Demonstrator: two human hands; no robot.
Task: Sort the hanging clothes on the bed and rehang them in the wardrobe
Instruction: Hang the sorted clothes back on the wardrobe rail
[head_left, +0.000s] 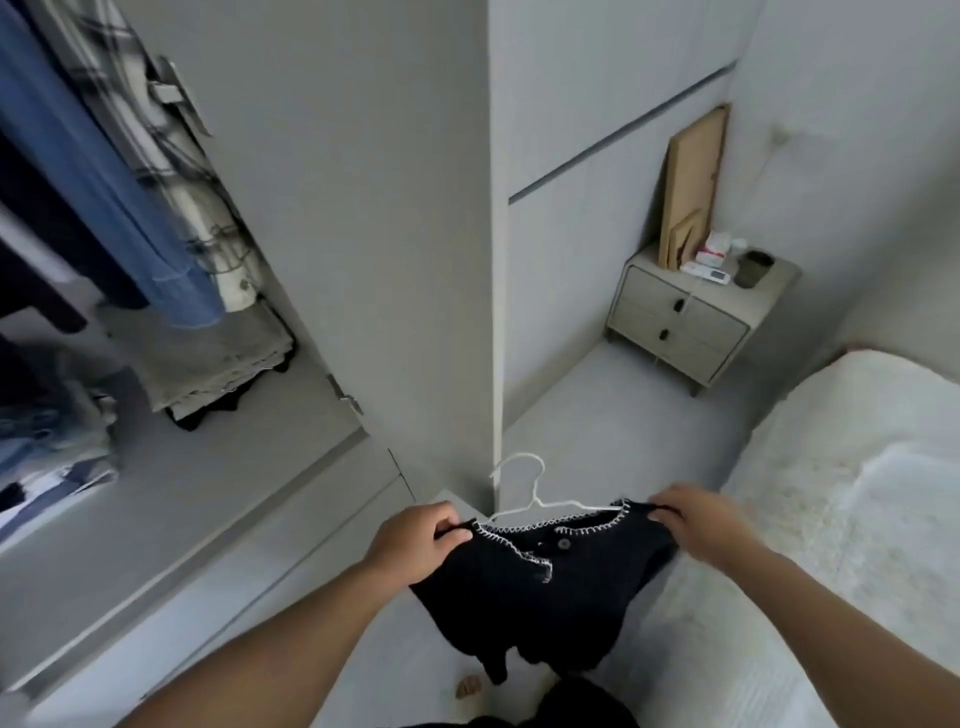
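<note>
Wardrobe (291, 260) at left, door open; hanging clothes (104, 182) inside at far left, folded pile (208, 358) below them on wardrobe floor. Bed (857, 519) at right. Nightstand (691, 322) far, between wardrobe and bed, against wall; board (693, 182) leaning upright on it, cup (753, 267) right of board. Near centre: garment (540, 587) on hanger (524, 493), left hand (415, 540) at its left shoulder, right hand (701, 525) at its right, hanger hook toward wardrobe.
</note>
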